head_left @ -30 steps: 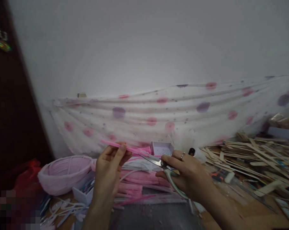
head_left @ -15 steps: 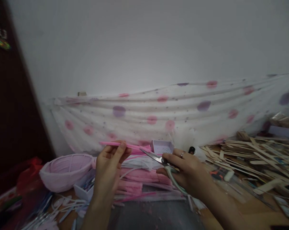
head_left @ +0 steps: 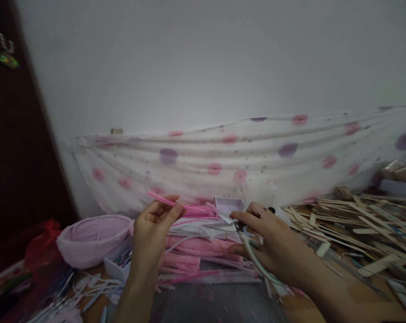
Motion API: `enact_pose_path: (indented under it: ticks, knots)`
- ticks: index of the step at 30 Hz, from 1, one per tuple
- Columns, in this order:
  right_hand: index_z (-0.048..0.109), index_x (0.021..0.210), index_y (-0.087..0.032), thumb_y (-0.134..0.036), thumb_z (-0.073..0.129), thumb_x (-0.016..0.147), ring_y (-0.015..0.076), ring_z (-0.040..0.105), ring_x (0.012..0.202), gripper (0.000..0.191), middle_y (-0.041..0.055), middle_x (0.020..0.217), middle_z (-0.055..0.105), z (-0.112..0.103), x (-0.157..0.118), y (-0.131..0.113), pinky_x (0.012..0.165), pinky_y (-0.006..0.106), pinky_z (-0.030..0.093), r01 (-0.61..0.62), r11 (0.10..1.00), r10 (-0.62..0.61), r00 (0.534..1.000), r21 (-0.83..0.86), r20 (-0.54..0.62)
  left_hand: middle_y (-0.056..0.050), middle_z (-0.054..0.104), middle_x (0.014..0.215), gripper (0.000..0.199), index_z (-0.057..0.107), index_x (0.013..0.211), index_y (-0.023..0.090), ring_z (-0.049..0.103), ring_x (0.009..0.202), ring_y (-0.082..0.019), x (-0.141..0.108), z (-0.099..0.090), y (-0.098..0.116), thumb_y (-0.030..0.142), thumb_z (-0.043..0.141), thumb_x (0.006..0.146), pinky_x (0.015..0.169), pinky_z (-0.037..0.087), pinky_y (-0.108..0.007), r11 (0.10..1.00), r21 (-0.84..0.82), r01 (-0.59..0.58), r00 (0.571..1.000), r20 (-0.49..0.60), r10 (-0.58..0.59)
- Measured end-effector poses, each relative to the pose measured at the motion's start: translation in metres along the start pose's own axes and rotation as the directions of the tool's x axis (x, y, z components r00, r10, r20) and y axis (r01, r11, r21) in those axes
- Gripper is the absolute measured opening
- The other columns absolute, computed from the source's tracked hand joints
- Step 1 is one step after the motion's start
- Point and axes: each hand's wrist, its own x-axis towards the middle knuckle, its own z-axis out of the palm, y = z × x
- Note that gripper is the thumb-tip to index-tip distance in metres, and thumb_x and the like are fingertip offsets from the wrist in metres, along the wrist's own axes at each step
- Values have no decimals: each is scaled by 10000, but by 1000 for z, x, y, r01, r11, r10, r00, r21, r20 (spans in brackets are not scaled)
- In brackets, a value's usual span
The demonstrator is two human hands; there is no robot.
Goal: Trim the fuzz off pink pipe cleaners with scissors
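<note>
My left hand (head_left: 159, 224) pinches a pink fuzzy strip (head_left: 160, 198) between thumb and fingers, its end sticking out to the upper left. To the right, my right hand (head_left: 266, 242) holds scissors with pale green handles (head_left: 252, 255). The scissor blades (head_left: 225, 218) are parted and point left, apart from my left hand. Behind and below them lie bundles of pink strips (head_left: 203, 246) and white ones.
A lilac basket (head_left: 93, 240) and a small box of tools (head_left: 117, 264) stand left. A shallow white box (head_left: 228, 204) sits behind the bundles. Wooden sticks (head_left: 344, 220) are heaped right. A grey mat (head_left: 219, 298) lies in front.
My right hand has moved slightly right with the scissors, and their blades have spread wider. The strip in my left hand now tilts more, its left end higher.
</note>
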Motion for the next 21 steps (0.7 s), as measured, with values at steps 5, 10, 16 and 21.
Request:
enact_pose_path:
  ticks: [5, 10, 16, 21]
  knots:
    - [565, 1195, -241, -482, 649, 799, 230, 570, 824, 471, 85, 986, 549, 8, 1, 4, 705, 372, 462, 3, 1000, -3, 1000, -27, -10, 13, 726, 741, 263, 722, 840, 179, 672, 693, -86, -6, 0, 1, 226, 829, 604, 670, 529, -136, 971, 218, -98, 989, 128, 71]
    - [585, 1179, -241, -519, 644, 788, 228, 587, 769, 484, 76, 933, 572, 12, 2, 7, 664, 358, 458, 51, 996, -53, 998, -74, -28, 16, 718, 694, 175, 713, 774, 178, 670, 658, -88, -10, 4, 3, 251, 805, 644, 646, 529, -141, 975, 209, -71, 980, 196, 30]
    - [600, 1171, -230, -503, 652, 788, 224, 591, 755, 474, 74, 909, 578, 13, 0, 8, 648, 347, 456, 85, 992, -93, 992, -89, -81, 15, 701, 674, 196, 695, 748, 158, 668, 636, -95, -8, 4, -1, 262, 812, 630, 668, 552, -180, 988, 154, -15, 990, 142, -7]
    - [618, 1143, -219, -488, 662, 785, 222, 591, 741, 450, 70, 876, 584, 13, 0, 6, 642, 338, 450, 103, 987, -116, 987, -119, -107, 17, 687, 654, 186, 690, 729, 150, 661, 624, -95, -10, 7, -2, 249, 811, 627, 673, 560, -196, 993, 120, 10, 991, 129, -26]
